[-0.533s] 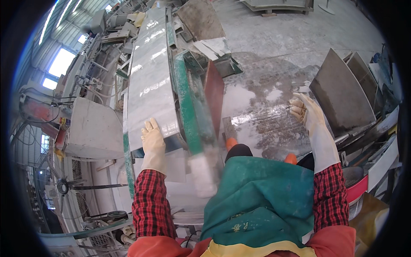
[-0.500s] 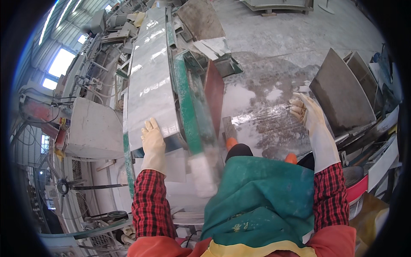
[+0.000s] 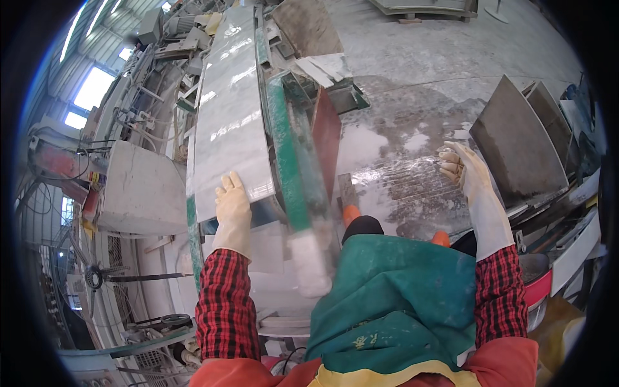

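Note:
My left hand [image 3: 233, 211], in a cream rubber glove, lies with its fingers apart on the near end of a long, glossy pale slab [image 3: 233, 122]. The slab rests on a line with a green side rail [image 3: 288, 155], and its near edge passes under my palm. Out to the right, my right hand [image 3: 461, 169] hangs in the air in a matching glove. Its fingers are loosely bent, and I see nothing in them. The nearest thing to it is a brown-grey panel [image 3: 519, 145] leaning on its edge.
A reddish board [image 3: 325, 138] stands beside the rail. To the left are a pale block-shaped housing [image 3: 142, 193] and a spoked handwheel [image 3: 94, 278]. The floor [image 3: 406, 184] on the right is wet and streaked with white. Broken slab pieces [image 3: 322, 69] lie farther off.
My left hand and the slab's near edge have shifted slightly away from me, showing a bit more of the line beneath. The right hand stays nearly where it was.

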A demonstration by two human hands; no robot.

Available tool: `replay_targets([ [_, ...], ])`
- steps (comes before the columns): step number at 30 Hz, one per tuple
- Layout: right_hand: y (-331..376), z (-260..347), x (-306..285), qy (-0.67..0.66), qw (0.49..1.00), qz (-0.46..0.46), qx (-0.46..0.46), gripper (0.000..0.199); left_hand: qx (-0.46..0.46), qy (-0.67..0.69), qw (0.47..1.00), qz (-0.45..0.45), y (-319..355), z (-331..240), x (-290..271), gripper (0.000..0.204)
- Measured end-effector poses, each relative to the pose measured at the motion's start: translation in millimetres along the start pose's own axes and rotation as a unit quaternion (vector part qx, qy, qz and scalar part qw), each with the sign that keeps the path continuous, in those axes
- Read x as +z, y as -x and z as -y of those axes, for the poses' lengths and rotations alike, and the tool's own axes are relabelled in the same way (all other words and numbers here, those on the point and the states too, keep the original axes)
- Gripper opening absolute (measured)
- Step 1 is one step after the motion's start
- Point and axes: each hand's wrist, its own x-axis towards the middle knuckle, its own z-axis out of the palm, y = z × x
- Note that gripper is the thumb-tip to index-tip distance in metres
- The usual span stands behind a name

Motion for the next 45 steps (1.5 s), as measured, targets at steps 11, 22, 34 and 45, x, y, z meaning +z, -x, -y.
replay_targets([
  [11,4.5,2.6,7.9,0.015,1.0,-0.007,-0.01,0.024,-0.073,-0.014,0.991,0.112,-30.7,-11.2,-5.9,0.1],
  [22,9.1,5.8,1.7,0.013,1.0,-0.006,-0.023,0.025,-0.094,-0.032,0.99,0.101,-22.5,-22.9,-14.3,0.106],
  [34,6.3,3.3,2.8,0.025,0.999,0.008,-0.024,0.027,-0.089,-0.026,0.992,0.08,-23.9,-23.0,-14.9,0.105],
  [45,6.8,4.9,3.2,0.034,0.999,0.003,-0.016,0.026,-0.087,-0.033,0.992,0.083,-32.4,-23.9,-12.7,0.108],
])
